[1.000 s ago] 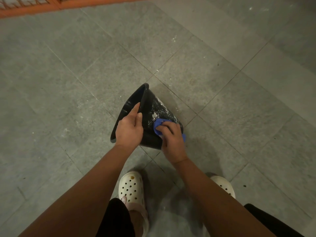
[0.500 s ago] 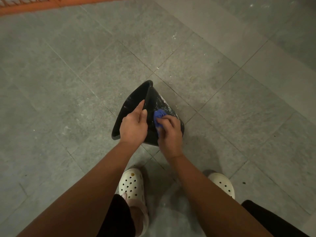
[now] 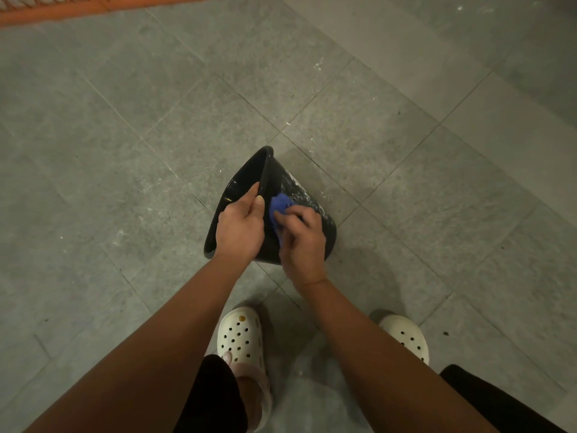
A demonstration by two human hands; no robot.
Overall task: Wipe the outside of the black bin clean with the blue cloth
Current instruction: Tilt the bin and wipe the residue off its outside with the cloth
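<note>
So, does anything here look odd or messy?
Yes. The black bin is tilted over, not upright, its rim gripped by the left hand. White smears streak its outer wall just beyond the blue cloth the right hand presses there. White flecks also dot the grey floor.

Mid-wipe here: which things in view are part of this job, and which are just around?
In the job: black bin, tipped, gripped at its rim by the left hand; blue cloth, held on its outer wall by the right hand; white smears on that wall.
Just around: grey tiled floor; white clogs on the feet; orange strip at the top edge.
</note>
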